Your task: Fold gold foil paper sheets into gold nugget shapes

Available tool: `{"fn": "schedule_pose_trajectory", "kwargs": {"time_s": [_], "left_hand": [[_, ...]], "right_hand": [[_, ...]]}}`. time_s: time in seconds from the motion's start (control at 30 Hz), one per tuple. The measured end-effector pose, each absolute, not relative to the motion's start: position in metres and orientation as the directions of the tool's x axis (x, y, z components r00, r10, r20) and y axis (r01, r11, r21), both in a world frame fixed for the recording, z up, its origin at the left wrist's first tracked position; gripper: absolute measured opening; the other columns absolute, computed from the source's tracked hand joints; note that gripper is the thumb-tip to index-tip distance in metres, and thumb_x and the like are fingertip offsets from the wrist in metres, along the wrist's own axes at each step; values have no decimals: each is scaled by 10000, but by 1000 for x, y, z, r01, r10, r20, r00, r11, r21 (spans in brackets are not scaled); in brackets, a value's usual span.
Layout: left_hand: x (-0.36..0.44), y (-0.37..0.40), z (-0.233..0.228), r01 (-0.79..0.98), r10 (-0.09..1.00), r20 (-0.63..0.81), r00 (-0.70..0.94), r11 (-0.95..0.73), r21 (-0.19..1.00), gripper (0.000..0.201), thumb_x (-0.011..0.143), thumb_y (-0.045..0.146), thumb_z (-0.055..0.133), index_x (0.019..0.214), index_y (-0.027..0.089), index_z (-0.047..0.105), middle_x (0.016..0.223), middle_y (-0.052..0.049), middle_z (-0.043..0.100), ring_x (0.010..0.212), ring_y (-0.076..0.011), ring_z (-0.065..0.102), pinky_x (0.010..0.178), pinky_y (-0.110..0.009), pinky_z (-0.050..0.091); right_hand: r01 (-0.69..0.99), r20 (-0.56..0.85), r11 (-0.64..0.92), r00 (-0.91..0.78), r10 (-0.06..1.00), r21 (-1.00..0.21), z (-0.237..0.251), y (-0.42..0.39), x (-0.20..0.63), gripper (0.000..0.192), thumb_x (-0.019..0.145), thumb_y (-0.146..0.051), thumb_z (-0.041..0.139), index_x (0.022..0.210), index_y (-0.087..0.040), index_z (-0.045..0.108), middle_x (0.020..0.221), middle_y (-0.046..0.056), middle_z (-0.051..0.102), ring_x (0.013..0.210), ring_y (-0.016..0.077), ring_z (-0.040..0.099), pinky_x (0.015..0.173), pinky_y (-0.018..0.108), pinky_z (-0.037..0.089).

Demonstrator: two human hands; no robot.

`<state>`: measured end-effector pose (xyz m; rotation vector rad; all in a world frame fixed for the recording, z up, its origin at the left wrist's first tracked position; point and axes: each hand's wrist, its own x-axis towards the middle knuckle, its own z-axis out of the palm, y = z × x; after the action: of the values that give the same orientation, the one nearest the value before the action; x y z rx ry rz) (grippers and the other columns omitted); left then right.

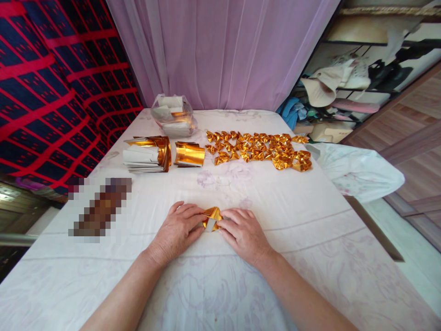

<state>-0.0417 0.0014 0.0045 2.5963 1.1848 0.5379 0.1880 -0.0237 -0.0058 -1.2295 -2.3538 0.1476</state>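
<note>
plastic bag point(172, 115) of paper slips, hands pinching gold paper point(212, 217)

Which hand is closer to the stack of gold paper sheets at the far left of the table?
Left. The left hand lies below the stack of gold paper sheets, slightly to its right. The right hand is farther right, beyond the folded gold piece that both hands pinch.

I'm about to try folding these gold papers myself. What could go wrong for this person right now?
1. Both hands, left hand and right hand, press the small gold foil piece on a soft, creased cloth; creases may come out uneven.
2. The foil looks slippery and could slip between the fingertips.
3. The folded gold pieces lie loose near the far right edge, so a tug on the cloth might scatter them.
</note>
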Motion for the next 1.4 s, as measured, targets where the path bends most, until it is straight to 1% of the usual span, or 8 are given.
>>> {"fn": "schedule_pose_trajectory", "kwargs": {"time_s": [0.07, 0.27, 0.5, 0.67, 0.77, 0.9, 1.17, 1.4], "left_hand": [[-42, 2, 9, 682, 762, 198, 616, -642, 349, 221, 877, 253, 618, 1086, 278, 685, 1132, -25, 701, 1091, -227, 592, 1073, -490, 302], [-39, 5, 10, 688, 742, 205, 638, -669, 280, 138, 893, 310, 646, 1016, 289, 707, 1023, -8, 718, 987, -209, 612, 1050, -479, 323], [-36, 5, 4, 685, 723, 256, 642, -690, 232, 152, 924, 356, 602, 978, 263, 710, 991, -15, 718, 942, -205, 619, 1029, -473, 344], [-34, 5, -1, 697, 718, 309, 624, -690, 197, 172, 944, 343, 571, 970, 237, 704, 1011, -25, 719, 939, -203, 623, 993, -447, 374], [-33, 6, -3, 696, 715, 329, 616, -690, 197, 193, 961, 329, 538, 964, 225, 701, 1011, -37, 719, 921, -202, 626, 949, -424, 412], [-33, 6, -4, 680, 711, 350, 609, -696, 231, 199, 966, 310, 521, 990, 202, 686, 954, -50, 724, 866, -204, 631, 844, -377, 466], [-30, 6, -6, 694, 760, 326, 562, -648, 315, 163, 956, 249, 504, 999, 213, 657, 896, -38, 721, 842, -199, 645, 816, -364, 477], [-22, 7, -6, 744, 856, 270, 440, -516, 424, 143, 924, 235, 522, 944, 208, 661, 861, -34, 708, 818, -204, 632, 787, -368, 461]], "right_hand": [[737, 349, 609, -511, 786, -292, -3, -23, 190, 148, 870, -203, 660, 1006, -251, 691, 1110, 39, 676, 1024, 211, 587, 836, 371, 398], [721, 339, 638, -549, 764, -270, -3, -17, 193, 146, 861, -235, 693, 1002, -270, 706, 1095, 27, 692, 995, 205, 601, 818, 367, 412], [715, 373, 666, -570, 732, -213, -4, -16, 191, 130, 876, -232, 681, 1006, -229, 687, 1086, 40, 702, 984, 209, 604, 818, 366, 412], [726, 387, 663, -566, 728, -183, -6, -17, 189, 176, 911, -200, 630, 1077, -239, 669, 1127, 36, 700, 1004, 203, 600, 801, 356, 418], [721, 401, 664, -559, 725, -196, -9, -18, 187, 176, 906, -172, 619, 1062, -236, 672, 1057, 38, 714, 938, 196, 617, 772, 350, 429], [719, 455, 660, -524, 720, -216, -13, -18, 186, 140, 911, -145, 572, 967, -219, 676, 1007, 43, 720, 885, 192, 628, 775, 344, 444], [714, 445, 555, -369, 816, -426, -18, -14, 183, 193, 924, -146, 482, 864, -218, 650, 867, 35, 692, 820, 175, 608, 766, 314, 468], [799, 388, 446, -292, 874, -403, -20, -13, 181, 186, 931, -174, 496, 824, -215, 642, 789, 27, 660, 774, 173, 595, 720, 293, 425]]}}
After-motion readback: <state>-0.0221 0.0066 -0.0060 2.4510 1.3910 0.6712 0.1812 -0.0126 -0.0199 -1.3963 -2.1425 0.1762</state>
